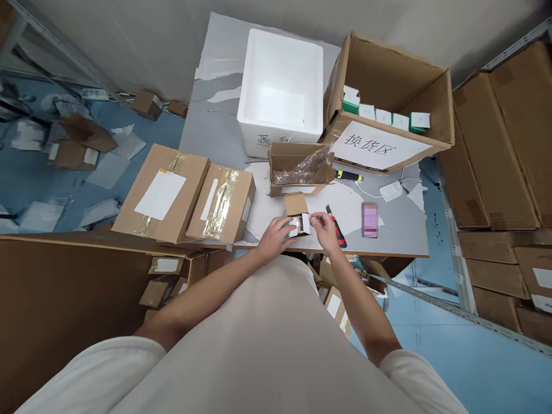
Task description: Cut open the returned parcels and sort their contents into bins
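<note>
Person at the bench, two bare hands on one job. Small flip-top box [306, 223] sits at the table's [401, 242] near edge, right in front of the torso, brown flap up at the back, white flaps at the sides. Left hand [274, 236] is clamped on its left side, fingers over the white flap. Right hand [326, 232] has thumb and fingertips at the right-hand flap; can't tell from here whether they pinch it. Contents too small to read. Red-and-black utility knife [338, 232] lies just beside the right hand; a yellow-and-black tool [348, 175] lies farther back. Pink-purple rectangular item [370, 220] to the right of the knife (blurred, no ID). Directly behind the small box: open cardboard carton [297, 150] with clear plastic wrap [304, 172] inside. Behind that, white foam box [282, 63], flaps-free top, marked on the front. Right of it, large open carton [401, 63] with a handwritten Chinese sign [379, 144], green-and-white boxes [383, 117] lined up along its near wall. Two taped cartons, larger [190, 178] and smaller [237, 201], stand side by side at the left.
</note>
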Demonstrator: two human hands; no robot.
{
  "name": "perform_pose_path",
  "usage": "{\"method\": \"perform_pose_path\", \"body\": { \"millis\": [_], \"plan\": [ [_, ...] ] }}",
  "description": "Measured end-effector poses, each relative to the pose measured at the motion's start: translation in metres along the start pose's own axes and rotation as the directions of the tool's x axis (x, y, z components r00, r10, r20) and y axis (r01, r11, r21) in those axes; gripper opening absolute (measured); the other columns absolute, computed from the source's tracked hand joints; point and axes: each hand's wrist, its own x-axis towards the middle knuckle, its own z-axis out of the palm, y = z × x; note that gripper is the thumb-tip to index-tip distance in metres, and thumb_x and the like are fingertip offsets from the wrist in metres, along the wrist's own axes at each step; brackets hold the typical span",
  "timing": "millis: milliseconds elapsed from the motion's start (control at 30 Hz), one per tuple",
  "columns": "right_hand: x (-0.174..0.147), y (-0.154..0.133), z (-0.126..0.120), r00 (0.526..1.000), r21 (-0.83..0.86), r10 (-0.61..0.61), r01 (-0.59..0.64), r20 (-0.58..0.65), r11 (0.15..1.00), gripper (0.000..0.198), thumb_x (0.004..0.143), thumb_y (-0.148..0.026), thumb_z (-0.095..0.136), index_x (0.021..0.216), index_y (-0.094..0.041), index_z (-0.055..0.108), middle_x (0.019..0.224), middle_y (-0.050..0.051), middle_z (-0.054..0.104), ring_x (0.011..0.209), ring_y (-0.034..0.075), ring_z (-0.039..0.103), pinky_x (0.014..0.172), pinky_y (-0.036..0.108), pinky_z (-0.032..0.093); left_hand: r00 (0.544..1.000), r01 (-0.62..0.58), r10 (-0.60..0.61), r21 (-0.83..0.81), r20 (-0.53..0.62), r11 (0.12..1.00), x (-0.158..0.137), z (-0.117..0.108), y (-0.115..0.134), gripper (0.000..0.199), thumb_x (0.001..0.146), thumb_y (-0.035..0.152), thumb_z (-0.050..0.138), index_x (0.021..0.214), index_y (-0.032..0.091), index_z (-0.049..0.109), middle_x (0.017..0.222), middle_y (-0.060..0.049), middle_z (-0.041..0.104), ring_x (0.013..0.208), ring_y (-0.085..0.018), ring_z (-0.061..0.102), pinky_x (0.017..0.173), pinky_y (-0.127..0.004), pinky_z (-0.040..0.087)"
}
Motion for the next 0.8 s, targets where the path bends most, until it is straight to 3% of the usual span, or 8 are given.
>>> {"method": "perform_pose_path", "body": {
  "millis": [67,133,233,300,367,467,633,800],
  "plan": [
    [0.018,-0.005,0.007,0.997,0.079,-0.019,0.013,0.077,0.997,0.047,0.072,-0.047,0.068,0.110,-0.022,0.059,0.107,0.008,0.067,0.101,0.022,0.062,0.091,0.041,0.049,0.999,-0.040,0.040,0.005,0.031,0.999,-0.001,0.000,-0.002,0.024,0.080,0.027,0.066,0.102,0.020,0.060,0.121,-0.012,0.057,0.115,-0.026,0.051,0.095,-0.047,0.046],
    [0.031,-0.013,0.012,0.982,0.138,-0.070,0.046,0.174,0.989,0.055,0.073,-0.046,0.065,0.122,-0.023,0.052,0.108,0.007,0.067,0.102,0.022,0.062,0.089,0.039,0.050,0.998,-0.046,0.047,-0.023,0.034,0.999,-0.002,0.000,-0.005,0.024,0.082,0.027,0.064,0.104,0.020,0.058,0.122,-0.012,0.056,0.118,-0.026,0.050,0.097,-0.047,0.045],
    [0.032,-0.025,0.010,0.948,0.065,-0.193,0.183,0.251,0.981,0.046,0.081,-0.039,0.055,0.123,-0.021,0.052,0.105,0.008,0.068,0.099,0.021,0.063,0.088,0.040,0.051,0.997,0.067,-0.070,-0.123,-0.016,0.990,-0.003,-0.001,-0.009,0.044,0.082,0.029,0.063,0.122,0.019,0.048,0.134,-0.017,0.045,0.122,-0.026,0.048,0.096,-0.045,0.047],
    [0.024,-0.030,0.003,0.889,-0.075,-0.298,0.344,0.348,0.936,0.040,0.081,-0.032,0.056,0.119,-0.020,0.057,0.117,0.010,0.064,0.110,0.023,0.059,0.096,0.043,0.046,0.987,0.153,-0.159,-0.183,-0.014,0.971,-0.002,-0.002,-0.012,0.067,0.080,0.031,0.064,0.137,0.018,0.031,0.143,-0.021,0.034,0.125,-0.027,0.046,0.097,-0.045,0.047],
    [0.014,-0.031,-0.005,0.805,-0.205,-0.349,0.489,0.480,0.848,0.043,0.079,-0.031,0.060,0.121,-0.021,0.057,0.132,0.012,0.054,0.124,0.025,0.049,0.104,0.046,0.039,0.983,0.182,-0.174,-0.195,0.058,0.964,0.001,-0.004,-0.014,0.083,0.079,0.034,0.066,0.144,0.018,0.017,0.146,-0.022,0.030,0.130,-0.029,0.042,0.102,-0.048,0.042],
    [0.003,-0.029,-0.014,0.738,-0.343,-0.356,0.611,0.573,0.714,0.052,0.083,-0.038,0.061,0.131,-0.023,0.050,0.143,0.014,0.043,0.134,0.027,0.037,0.106,0.050,0.036,0.976,0.160,-0.127,-0.189,0.177,0.969,0.007,-0.006,-0.017,0.083,0.080,0.037,0.064,0.146,0.019,0.016,0.146,-0.019,0.034,0.135,-0.030,0.036,0.108,-0.049,0.035],
    [0.002,-0.026,-0.013,0.733,-0.500,-0.319,0.656,0.601,0.566,0.041,0.092,-0.041,0.046,0.130,-0.026,0.053,0.146,0.012,0.040,0.136,0.027,0.032,0.107,0.053,0.034,0.972,0.167,-0.129,-0.193,0.196,0.967,0.013,-0.007,-0.017,0.078,0.081,0.040,0.063,0.144,0.019,0.022,0.144,-0.018,0.038,0.134,-0.029,0.037,0.108,-0.047,0.036],
    [-0.002,-0.023,-0.009,0.745,-0.526,-0.319,0.649,0.586,0.549,0.037,0.095,-0.040,0.039,0.124,-0.022,0.053,0.146,0.013,0.036,0.138,0.026,0.028,0.108,0.052,0.031,0.969,0.179,-0.135,-0.209,0.209,0.961,0.015,-0.007,-0.019,0.081,0.079,0.042,0.065,0.144,0.018,0.023,0.142,-0.019,0.040,0.131,-0.029,0.042,0.105,-0.046,0.039]
  ]
}}
